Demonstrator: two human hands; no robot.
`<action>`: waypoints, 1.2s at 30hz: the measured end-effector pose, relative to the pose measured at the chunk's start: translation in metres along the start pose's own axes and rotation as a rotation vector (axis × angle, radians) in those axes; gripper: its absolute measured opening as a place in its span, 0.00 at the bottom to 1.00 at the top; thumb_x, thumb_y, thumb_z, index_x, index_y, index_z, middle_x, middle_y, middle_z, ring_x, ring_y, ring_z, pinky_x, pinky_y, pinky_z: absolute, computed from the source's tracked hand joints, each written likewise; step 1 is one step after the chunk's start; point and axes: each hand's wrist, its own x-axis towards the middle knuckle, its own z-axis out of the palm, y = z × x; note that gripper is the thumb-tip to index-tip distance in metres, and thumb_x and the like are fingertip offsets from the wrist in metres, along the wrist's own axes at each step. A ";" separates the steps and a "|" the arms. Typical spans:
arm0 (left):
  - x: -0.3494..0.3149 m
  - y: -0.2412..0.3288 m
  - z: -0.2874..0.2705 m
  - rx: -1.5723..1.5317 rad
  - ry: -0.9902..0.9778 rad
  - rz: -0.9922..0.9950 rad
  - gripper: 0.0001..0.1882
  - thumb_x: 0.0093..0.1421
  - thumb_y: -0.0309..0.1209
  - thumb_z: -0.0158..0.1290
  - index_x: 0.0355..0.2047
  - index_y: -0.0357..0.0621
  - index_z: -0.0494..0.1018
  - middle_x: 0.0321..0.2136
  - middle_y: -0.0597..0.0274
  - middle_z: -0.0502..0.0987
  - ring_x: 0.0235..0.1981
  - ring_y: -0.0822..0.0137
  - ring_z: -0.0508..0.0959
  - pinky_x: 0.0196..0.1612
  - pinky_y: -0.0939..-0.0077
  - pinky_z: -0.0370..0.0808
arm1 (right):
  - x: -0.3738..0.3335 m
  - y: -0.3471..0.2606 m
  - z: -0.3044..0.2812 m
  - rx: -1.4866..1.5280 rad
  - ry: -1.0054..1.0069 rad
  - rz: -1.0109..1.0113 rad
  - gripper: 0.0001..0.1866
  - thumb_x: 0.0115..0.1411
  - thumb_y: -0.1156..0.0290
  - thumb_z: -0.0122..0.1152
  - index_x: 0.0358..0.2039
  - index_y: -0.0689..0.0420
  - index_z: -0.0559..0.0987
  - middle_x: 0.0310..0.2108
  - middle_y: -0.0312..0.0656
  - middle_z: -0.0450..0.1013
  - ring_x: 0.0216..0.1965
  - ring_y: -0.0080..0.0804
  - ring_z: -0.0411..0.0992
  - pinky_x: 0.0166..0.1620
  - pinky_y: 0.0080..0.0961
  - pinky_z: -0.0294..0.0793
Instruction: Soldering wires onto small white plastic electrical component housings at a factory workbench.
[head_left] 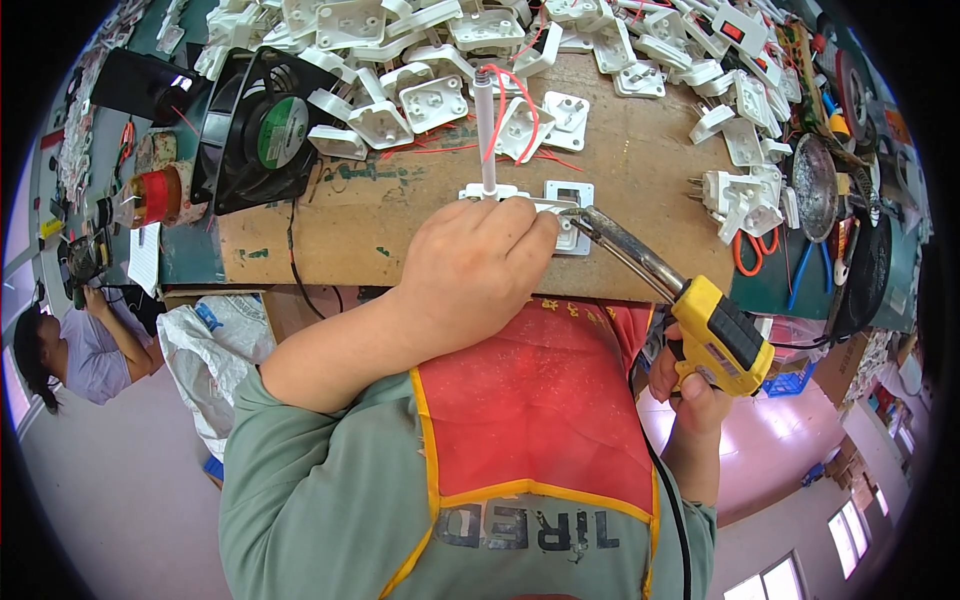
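My left hand (480, 255) is closed, its knuckles up, over a white plastic housing (508, 190) at the board's near edge. The fingertips are hidden beneath it. My right hand (690, 385) grips the handle of a yellow and black soldering gun (725, 335). The gun's metal barrel slants up to the left, and its bent tip is at the white piece beside my left fingers. Just beyond the left hand, a pale rod (485, 140) stands upright with a red wire (530, 95) looping from its top. A flat white plate (572, 195) lies under the gun's tip.
White plastic housings (435, 105) are heaped across the back of the brown board (350, 225). A black fan (265, 135) and a bottle (155, 197) stand left. Orange-handled scissors (755, 250), blue-handled tool (800, 275) and a round metal dish (815, 185) lie right. Another person (95, 340) sits far left.
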 end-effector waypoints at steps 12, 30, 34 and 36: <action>0.003 0.001 0.003 0.002 0.011 0.008 0.13 0.44 0.23 0.57 0.34 0.43 0.76 0.27 0.64 0.73 0.26 0.64 0.76 0.28 0.71 0.72 | -0.004 0.005 -0.013 0.064 -0.001 -0.096 0.42 0.48 0.50 0.71 0.53 0.67 0.66 0.17 0.35 0.63 0.13 0.22 0.60 0.16 0.18 0.59; 0.007 0.008 -0.005 -0.010 0.030 -0.021 0.13 0.46 0.21 0.59 0.34 0.44 0.77 0.28 0.63 0.75 0.26 0.61 0.77 0.29 0.69 0.73 | 0.020 -0.047 -0.092 -0.302 0.713 -0.482 0.23 0.61 0.70 0.50 0.55 0.68 0.63 0.17 0.34 0.60 0.17 0.21 0.60 0.21 0.18 0.61; 0.010 0.009 -0.005 -0.010 0.045 -0.008 0.13 0.45 0.21 0.59 0.34 0.44 0.77 0.28 0.63 0.75 0.26 0.62 0.76 0.29 0.69 0.73 | 0.031 -0.031 -0.101 -0.182 0.636 -0.585 0.27 0.60 0.66 0.57 0.54 0.69 0.64 0.17 0.36 0.63 0.15 0.23 0.61 0.20 0.18 0.61; 0.009 0.008 -0.005 -0.018 0.041 -0.009 0.13 0.45 0.21 0.59 0.34 0.44 0.77 0.27 0.63 0.75 0.26 0.62 0.76 0.28 0.69 0.73 | 0.032 -0.032 -0.095 -0.055 0.570 -0.593 0.30 0.59 0.61 0.58 0.56 0.67 0.63 0.18 0.35 0.62 0.15 0.23 0.61 0.20 0.18 0.61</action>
